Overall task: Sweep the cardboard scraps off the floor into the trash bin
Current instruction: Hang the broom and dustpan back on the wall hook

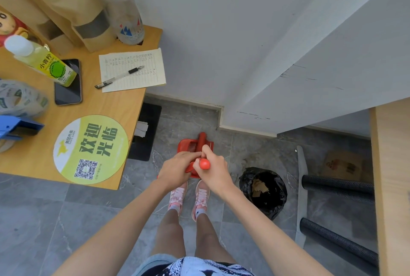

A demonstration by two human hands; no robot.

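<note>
A: Containers?
B: Trash bin [276, 202], lined with crinkled black plastic, is sitting on the grey marbled tile floor [66, 209] right of the shoes; flat brown cardboard scraps [258, 186] are lying inside.
A: Tools?
B: Red slotted dustpan [185, 145] is standing ahead of the feet.
A: Hands?
B: Left hand [176, 170] is curling its fingers on a red bar [189, 168]; right hand [214, 173] is clamping the round-ended red handle [204, 163].
</note>
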